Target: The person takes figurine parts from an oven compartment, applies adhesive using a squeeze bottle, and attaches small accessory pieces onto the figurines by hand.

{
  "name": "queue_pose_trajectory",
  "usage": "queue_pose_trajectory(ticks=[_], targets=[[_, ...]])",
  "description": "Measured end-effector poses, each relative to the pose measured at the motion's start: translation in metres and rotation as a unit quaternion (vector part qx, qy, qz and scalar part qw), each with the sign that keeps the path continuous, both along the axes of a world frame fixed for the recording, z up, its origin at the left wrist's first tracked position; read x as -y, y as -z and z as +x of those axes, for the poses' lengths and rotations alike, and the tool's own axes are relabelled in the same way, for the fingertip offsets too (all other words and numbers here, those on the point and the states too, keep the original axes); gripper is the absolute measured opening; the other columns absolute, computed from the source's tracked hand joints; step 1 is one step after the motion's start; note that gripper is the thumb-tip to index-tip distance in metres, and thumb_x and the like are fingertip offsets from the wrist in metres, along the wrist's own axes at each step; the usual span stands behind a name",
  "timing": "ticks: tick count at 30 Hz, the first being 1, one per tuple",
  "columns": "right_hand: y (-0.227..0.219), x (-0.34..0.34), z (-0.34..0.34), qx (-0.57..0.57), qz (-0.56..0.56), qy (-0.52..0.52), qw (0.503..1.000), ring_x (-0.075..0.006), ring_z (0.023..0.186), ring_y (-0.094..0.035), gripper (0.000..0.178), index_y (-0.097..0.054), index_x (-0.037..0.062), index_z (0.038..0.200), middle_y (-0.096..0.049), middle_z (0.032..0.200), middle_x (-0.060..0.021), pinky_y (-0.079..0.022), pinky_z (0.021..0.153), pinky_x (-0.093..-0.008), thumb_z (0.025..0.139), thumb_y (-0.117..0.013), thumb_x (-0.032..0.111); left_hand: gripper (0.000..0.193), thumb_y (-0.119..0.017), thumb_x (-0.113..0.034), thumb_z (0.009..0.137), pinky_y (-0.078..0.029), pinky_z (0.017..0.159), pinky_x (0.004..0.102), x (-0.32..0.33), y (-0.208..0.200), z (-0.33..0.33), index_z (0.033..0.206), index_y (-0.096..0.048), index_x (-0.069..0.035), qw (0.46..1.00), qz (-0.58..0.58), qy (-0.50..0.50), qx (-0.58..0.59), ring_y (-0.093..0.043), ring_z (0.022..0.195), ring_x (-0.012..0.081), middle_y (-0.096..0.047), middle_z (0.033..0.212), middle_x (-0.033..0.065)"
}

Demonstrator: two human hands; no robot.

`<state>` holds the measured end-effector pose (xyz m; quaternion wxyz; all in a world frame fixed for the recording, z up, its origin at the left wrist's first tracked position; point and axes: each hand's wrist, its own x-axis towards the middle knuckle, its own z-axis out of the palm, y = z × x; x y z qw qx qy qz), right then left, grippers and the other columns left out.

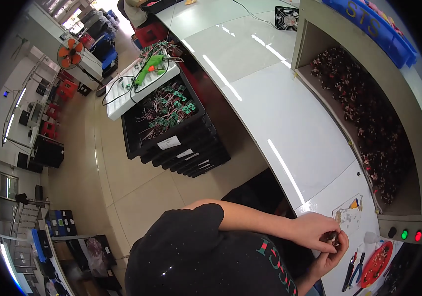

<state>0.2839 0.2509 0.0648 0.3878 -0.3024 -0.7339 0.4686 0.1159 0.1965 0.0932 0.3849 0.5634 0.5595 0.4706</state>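
Observation:
My left hand (314, 232) reaches in over the white table and meets my right hand (330, 260) near its front edge. Pinched between the fingers of both is a small dark part (334, 239) with pale bits, mostly covered by the fingers. Close to my right hand lie a tool with red-and-black handles (350, 272) and another with dark blue handles (358, 270). Beside them stands a red oval tray (367, 276) holding many small pieces. Just beyond my left hand is a stained flat sheet (347, 217) with a small yellow-tipped item (353, 203) on it.
A grey shelf box (314, 42) full of dark small parts lines the table's far side, with a blue bin (388, 42) on top. Left of the table, stacked black crates (174, 143) hold green circuit boards; a green glue gun (151, 69) rests above. An orange fan (70, 53) stands behind.

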Motion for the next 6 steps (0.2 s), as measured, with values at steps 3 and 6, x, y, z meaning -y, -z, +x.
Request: queue_pose_trajectory(ticks=[3,6], targets=[[-0.015,0.009,0.024,-0.055,-0.139,0.078,0.986,-0.019,0.1,-0.053,0.03,-0.047,-0.0008,0.117,-0.05,0.113,-0.0091,-0.043,0.091,-0.0308,0.09,-0.057,0.009,0.056,-0.068,-0.04,0.076,-0.047,0.063,0.0341,-0.01,-0.002,0.005,0.116,-0.055,-0.003,0.998,-0.059,0.012,0.011,-0.058,0.071,0.0238,-0.056,0.078,0.0102],[-0.032,0.001,0.08,0.008,-0.234,0.084,0.969,-0.0173,0.098,-0.053,0.032,-0.051,0.0021,0.113,-0.051,0.105,-0.0078,-0.044,0.094,-0.0321,0.085,-0.063,0.01,0.058,-0.068,-0.043,0.076,-0.049,0.063,0.0371,-0.031,0.003,0.009,0.119,-0.056,-0.006,0.995,-0.1,-0.015,0.015,-0.06,0.068,0.0241,-0.058,0.073,0.01]])
